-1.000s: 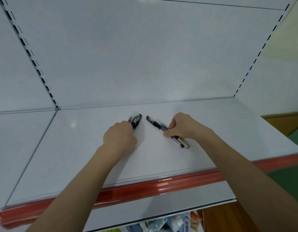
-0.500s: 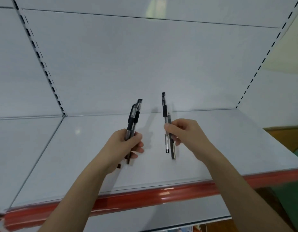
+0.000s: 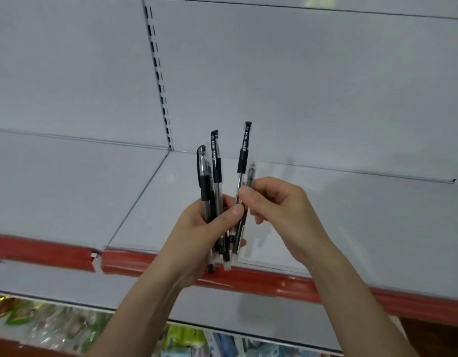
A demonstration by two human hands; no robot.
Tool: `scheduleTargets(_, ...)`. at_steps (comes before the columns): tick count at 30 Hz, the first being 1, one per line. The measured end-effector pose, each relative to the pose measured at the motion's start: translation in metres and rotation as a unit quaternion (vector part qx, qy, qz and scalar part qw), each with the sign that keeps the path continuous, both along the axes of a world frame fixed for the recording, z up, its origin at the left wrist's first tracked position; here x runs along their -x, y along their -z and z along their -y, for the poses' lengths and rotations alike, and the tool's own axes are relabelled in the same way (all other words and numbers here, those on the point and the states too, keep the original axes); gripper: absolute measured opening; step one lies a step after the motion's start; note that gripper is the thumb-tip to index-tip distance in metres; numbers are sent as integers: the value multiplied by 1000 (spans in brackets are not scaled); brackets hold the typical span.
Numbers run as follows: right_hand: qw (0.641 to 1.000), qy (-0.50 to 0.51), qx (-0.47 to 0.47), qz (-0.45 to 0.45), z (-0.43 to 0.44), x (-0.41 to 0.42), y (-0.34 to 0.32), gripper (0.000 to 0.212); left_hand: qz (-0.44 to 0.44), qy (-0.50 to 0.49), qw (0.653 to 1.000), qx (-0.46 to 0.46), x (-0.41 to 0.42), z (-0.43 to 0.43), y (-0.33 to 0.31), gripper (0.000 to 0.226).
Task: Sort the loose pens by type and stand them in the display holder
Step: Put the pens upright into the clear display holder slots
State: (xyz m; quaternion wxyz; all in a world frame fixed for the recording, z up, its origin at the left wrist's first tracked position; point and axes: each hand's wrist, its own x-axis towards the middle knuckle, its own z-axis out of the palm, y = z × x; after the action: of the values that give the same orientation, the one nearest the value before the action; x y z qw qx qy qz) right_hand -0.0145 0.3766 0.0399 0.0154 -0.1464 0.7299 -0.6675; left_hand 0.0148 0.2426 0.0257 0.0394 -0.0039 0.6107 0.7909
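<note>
My left grip (image 3: pixel 204 228) is curled round a bunch of pens, thumb (image 3: pixel 231 213) pressed across their barrels and fingers wrapped behind. Two of them stand upright out of the top of it, side by side and touching: a clear-capped pen (image 3: pixel 202 163) with a black rubber sleeve on the left, and a black-capped pen (image 3: pixel 215 155) with white lettering just to its right, reaching a little higher. Their lower ends poke out below my palm, bunched together.

My right grip (image 3: pixel 276 210) is just beside the left, thumb tips almost meeting. It pinches two more pens between thumb and forefinger, the other fingers loosely curled below. The taller pen (image 3: pixel 244 153) has a black cap with the same white lettering and a clear barrel; it leans slightly to the right and stands highest of all. The grey pen (image 3: pixel 250 176) lies against it on the right, its tip showing just above my forefinger. The bottoms of these two slant down towards my left palm and end among the others; whether my left fingers also clasp them I cannot tell.

All four pens are held in the air in front of a white shelf (image 3: pixel 351 228), above its red front strip (image 3: pixel 261 280). Behind rises a white back panel (image 3: pixel 300 86), with a slotted upright (image 3: pixel 159 81) running down to the shelf's rear corner. A second shelf board (image 3: pixel 68 189) adjoins on the left. Below the shelf, blurred green and blue packets (image 3: pixel 181 336) show.
</note>
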Motion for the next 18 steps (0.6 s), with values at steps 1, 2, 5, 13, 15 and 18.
scheduleTargets(1,1000,-7,8,4,8,-1,0,8,2,-4,1000,-4,-5,7,0,17)
scheduleTargets(2,1000,-11,19,8,16,-2,-1,5,2,-10,1000,-7,-10,16,0,15)
scheduleTargets(5,999,-12,50,8,49,-6,-6,14,10,-38,999,-18,-26,47,1,10)
scheduleTargets(13,996,-65,54,0,197,-42,-13,17,-39,-139,989,22,-87,194,7,12)
scheduleTargets(15,996,-72,59,-7,251,-55,-14,7,-48,-162,985,43,-112,242,10,12)
scheduleTargets(18,992,-112,62,8,337,-75,-11,2,-33,-228,972,41,-152,319,15,9)
